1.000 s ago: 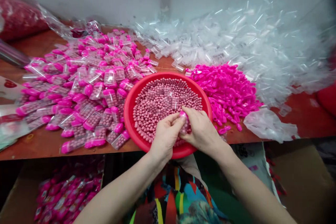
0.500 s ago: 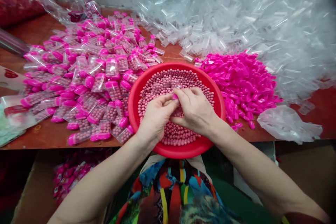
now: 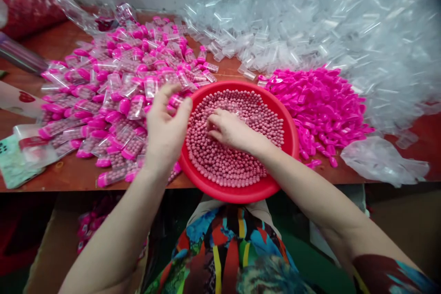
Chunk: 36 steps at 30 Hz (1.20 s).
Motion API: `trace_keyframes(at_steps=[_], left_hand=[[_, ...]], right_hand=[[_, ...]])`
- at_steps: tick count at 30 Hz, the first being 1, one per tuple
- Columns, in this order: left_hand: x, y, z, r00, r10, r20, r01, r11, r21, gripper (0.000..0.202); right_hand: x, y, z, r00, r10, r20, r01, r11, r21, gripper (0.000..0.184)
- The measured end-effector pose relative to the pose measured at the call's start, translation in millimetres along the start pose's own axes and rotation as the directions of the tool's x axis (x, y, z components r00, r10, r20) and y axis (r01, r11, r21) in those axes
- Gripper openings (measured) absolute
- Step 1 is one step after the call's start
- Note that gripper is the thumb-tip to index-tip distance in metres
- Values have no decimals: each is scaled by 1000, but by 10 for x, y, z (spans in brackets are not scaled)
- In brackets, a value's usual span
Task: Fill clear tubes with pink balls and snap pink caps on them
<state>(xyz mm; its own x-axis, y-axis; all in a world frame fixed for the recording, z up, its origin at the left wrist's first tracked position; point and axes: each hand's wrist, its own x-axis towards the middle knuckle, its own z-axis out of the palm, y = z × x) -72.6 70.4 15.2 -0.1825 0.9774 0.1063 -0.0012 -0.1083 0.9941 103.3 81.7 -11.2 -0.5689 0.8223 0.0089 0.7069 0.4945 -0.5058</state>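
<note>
Head view: Your left hand (image 3: 167, 121) stands half-open, thumb apart, nothing visible in its grasp, just off the nine o'clock rim of the red bowl (image 3: 291, 140). Your right hand (image 3: 230, 131) curls loosely over the pink beads (image 3: 227, 170) at the bowl's center; whether it grips anything cannot be told. Capped bottles (image 3: 115, 101) heap at nine to eleven o'clock, clear tubes (image 3: 292, 36) at one, pink caps (image 3: 320, 105) at two to three. The bowl juts past the table (image 3: 76, 177) at six o'clock: leaning there could tip it, spilling beads; your left forearm could knock bottles off the edge.
</note>
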Motion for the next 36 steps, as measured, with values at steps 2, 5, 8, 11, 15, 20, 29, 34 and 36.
trace_keyframes(at_steps=[2,5,8,11,15,20,29,34,36], left_hand=[[-261,-42,79,991,-132,-6,131,990,-55,32],[-526,-69,204,977,-208,35,211,972,-100,34],[-631,-39,309,913,-340,226,388,893,-228,33],[-694,0,419,755,-439,487,606,751,-263,28],[-813,-22,591,665,-466,584,686,689,-232,26],[-929,-78,767,612,-488,623,702,697,-143,19],[-923,-68,880,619,-628,471,778,573,-258,9],[-963,-55,960,635,-662,397,771,517,-371,6],[-977,-60,984,608,-678,412,793,494,-357,6]], right_hand=[[-7,10,-40,1000,-1,-28,4,995,100,3],[-154,-2,-202,993,36,-112,0,952,307,3],[-479,-25,-350,979,104,-173,-4,865,501,9],[-873,-19,-403,984,133,-120,-38,811,584,25],[-1262,77,-379,986,164,-38,-100,752,652,30],[-1433,270,-313,984,168,52,-149,644,751,27],[-1442,263,-329,962,252,-105,-102,690,717,25],[-1833,559,-555,782,442,-439,-80,770,633,22],[-2091,772,-489,667,535,-518,-227,809,543,22]])
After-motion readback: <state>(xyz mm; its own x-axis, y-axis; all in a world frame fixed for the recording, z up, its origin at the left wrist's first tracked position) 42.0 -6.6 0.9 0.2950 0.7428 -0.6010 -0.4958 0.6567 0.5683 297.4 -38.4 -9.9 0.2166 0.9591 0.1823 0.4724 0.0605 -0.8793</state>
